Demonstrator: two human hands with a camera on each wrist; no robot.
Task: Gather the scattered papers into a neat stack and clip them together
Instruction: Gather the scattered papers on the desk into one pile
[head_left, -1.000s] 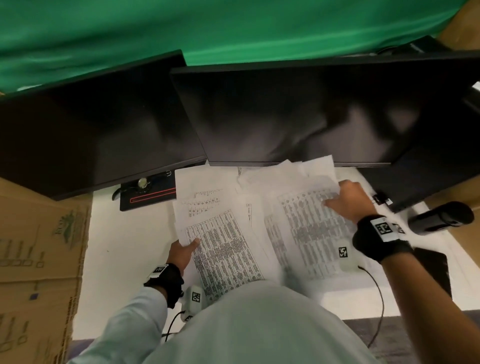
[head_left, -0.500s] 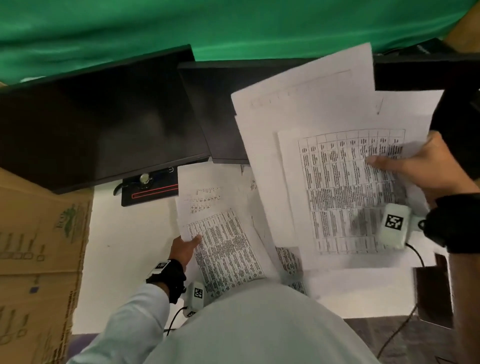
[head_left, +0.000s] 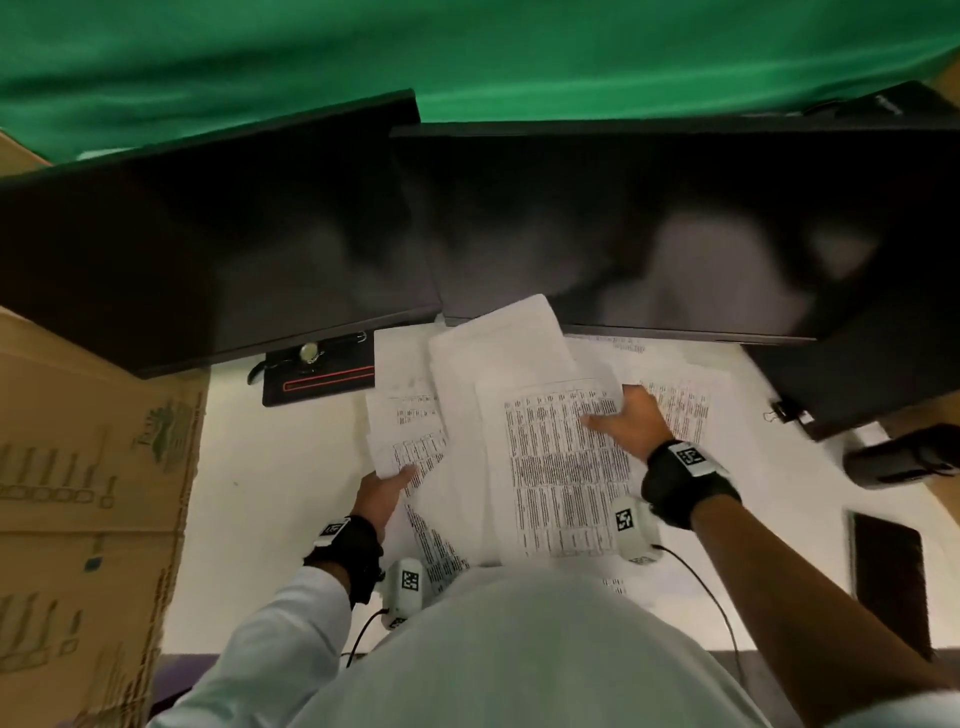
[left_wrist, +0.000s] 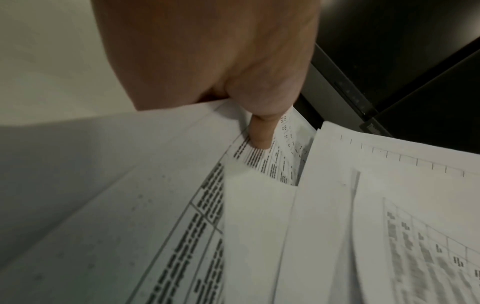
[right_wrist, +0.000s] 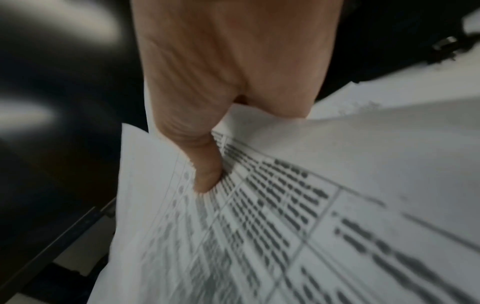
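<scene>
Papers (head_left: 545, 467) lie fanned and overlapping on the white desk (head_left: 270, 493), just in front of the right monitor (head_left: 675, 228); far corners tuck under its lower edge. Print is dense tables, too blurred to read.

Right hand (head_left: 628, 423) pinches the top printed sheet near its far right corner: thumb (right_wrist: 205, 174) on top, other fingers hidden beneath. Left hand (head_left: 382, 493) grips the left sheets at their near edge, thumb (left_wrist: 261, 135) pressed on print, other fingers hidden under the paper.

Binder clip (head_left: 784, 414) sits on the desk right of the papers, by the right monitor's lower corner, well apart from both hands.

Cardboard box (head_left: 88, 493) left of the monitors carries printing, unreadable. Wristbands carry square black-and-white markers.

Bare desk between box and papers. Black slab (head_left: 888, 582) near the desk's right edge.
</scene>
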